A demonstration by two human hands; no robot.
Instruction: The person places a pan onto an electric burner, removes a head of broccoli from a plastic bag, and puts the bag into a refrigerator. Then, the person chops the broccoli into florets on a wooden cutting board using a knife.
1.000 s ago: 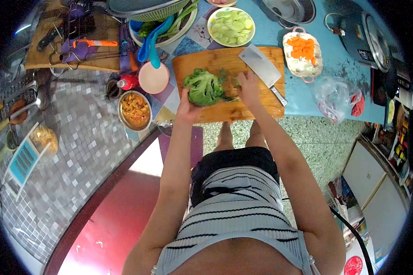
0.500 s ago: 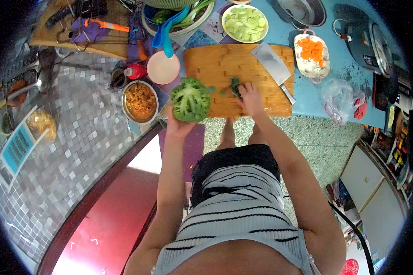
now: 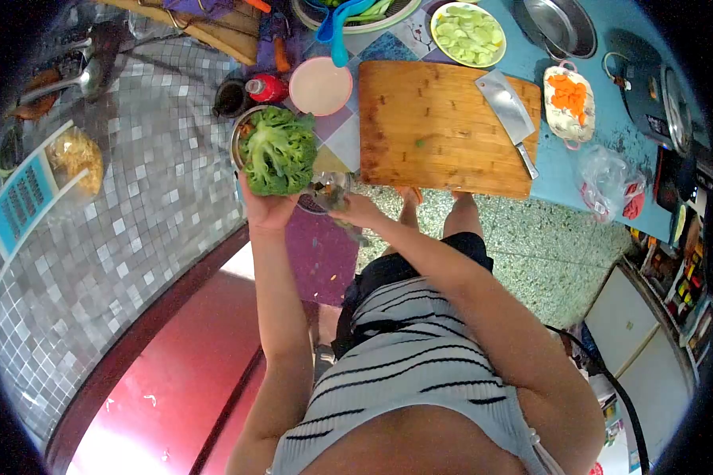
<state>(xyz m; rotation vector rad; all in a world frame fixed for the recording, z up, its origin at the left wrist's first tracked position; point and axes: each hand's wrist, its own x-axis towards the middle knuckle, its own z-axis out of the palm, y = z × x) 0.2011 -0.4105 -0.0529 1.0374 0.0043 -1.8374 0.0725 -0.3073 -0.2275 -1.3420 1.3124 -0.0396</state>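
My left hand (image 3: 267, 207) holds a head of broccoli (image 3: 277, 150) from below, over the metal bowl of food at the counter's edge. My right hand (image 3: 355, 210) is left of and below the board, closed on blurred dark green scraps (image 3: 337, 198), above a bin-like container (image 3: 315, 198) beside the counter. On the wooden cutting board (image 3: 420, 119) lie a cleaver (image 3: 505, 107), its handle towards the lower right, and one small green bit (image 3: 420, 143).
Around the board are a plate of sliced green vegetable (image 3: 467, 33), a dish of orange pieces (image 3: 569, 95), a pink-rimmed bowl (image 3: 320, 85), a red bottle (image 3: 266, 89) and a plastic bag (image 3: 602, 182). A metal basin (image 3: 558, 28) stands at the back.
The broccoli has moved left with my left hand, from the board to above the metal bowl. My right hand has gathered the green scraps and carried them left off the board. The view has shifted.
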